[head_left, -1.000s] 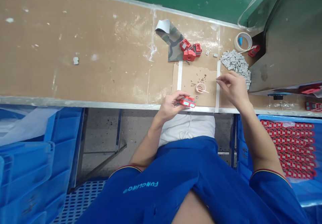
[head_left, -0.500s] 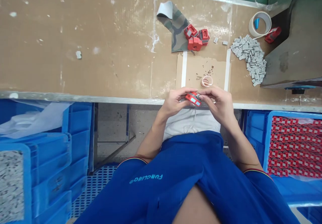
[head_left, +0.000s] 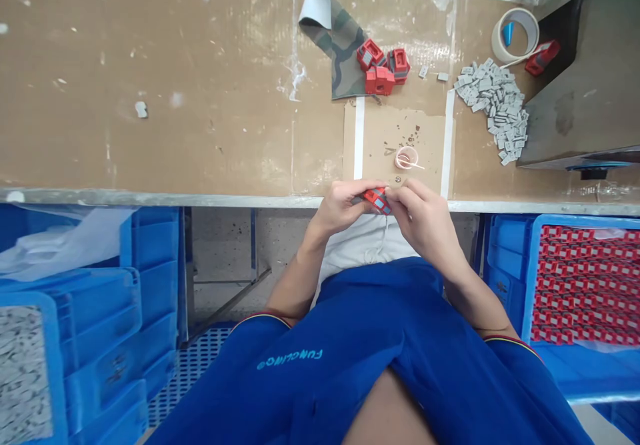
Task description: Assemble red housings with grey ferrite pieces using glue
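My left hand (head_left: 343, 206) is closed round a red toy car (head_left: 376, 198) with pale windows, held at the table's front edge. The fingers of my right hand (head_left: 423, 215) are pinched together against the car's right end. They cover that part, and I cannot see any grey piece between them. Just beyond my hands stands a small clear cup (head_left: 406, 158) with a thin white stick in it. A tiny dark-marked item (head_left: 398, 179) lies between cup and hands.
Several red toy cars (head_left: 380, 80) rest on a camouflage cloth (head_left: 345, 65). Right of them is a heap of small grey pieces (head_left: 495, 105), near a tape roll (head_left: 531, 31) and a metal housing (head_left: 590, 91). Blue crates (head_left: 533, 278) flank me below the table edge.
My right hand has closed in on the toy car, and the grey piece seen at its fingertips is now hidden. The toy has tilted. The cup and stick show more fully; the view has shifted slightly.
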`<control>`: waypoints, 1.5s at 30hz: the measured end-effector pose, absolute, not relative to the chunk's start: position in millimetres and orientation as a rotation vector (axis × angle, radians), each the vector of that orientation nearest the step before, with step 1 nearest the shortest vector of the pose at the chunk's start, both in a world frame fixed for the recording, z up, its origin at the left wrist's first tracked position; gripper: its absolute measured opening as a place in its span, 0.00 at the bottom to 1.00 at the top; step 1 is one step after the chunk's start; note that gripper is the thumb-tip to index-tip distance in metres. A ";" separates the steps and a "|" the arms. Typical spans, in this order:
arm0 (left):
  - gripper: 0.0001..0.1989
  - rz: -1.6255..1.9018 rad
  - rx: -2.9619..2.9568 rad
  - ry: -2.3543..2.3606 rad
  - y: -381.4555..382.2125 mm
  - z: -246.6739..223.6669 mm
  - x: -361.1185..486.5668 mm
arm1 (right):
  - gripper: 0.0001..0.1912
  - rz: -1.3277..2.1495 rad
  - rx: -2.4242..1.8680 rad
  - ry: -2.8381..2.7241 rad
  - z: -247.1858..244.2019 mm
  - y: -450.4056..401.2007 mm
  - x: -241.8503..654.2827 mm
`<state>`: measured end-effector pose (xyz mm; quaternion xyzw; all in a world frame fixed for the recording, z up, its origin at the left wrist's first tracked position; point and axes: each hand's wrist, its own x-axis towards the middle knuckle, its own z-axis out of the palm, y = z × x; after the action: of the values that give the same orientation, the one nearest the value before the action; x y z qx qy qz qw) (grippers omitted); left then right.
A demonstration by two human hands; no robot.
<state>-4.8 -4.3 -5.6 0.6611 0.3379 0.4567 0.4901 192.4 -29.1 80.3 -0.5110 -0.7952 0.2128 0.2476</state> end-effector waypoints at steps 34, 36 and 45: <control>0.19 1.080 1.631 0.829 0.6 0.9 -10.7 | 0.10 0.924 -1.280 -1.717 37.9 -22.1 198.4; 0.19 1.074 1.645 0.834 1.1 2.1 -10.9 | 0.10 0.909 -1.287 -1.736 38.7 -22.9 199.5; 0.23 1.021 1.527 0.729 1.3 5.0 -8.0 | 0.06 0.796 -1.239 -1.918 46.6 -27.4 206.3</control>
<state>-8.0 1.3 5.0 0.6453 0.3078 0.4315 0.5501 206.3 -27.4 46.6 -0.4791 -0.7419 0.3079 0.3539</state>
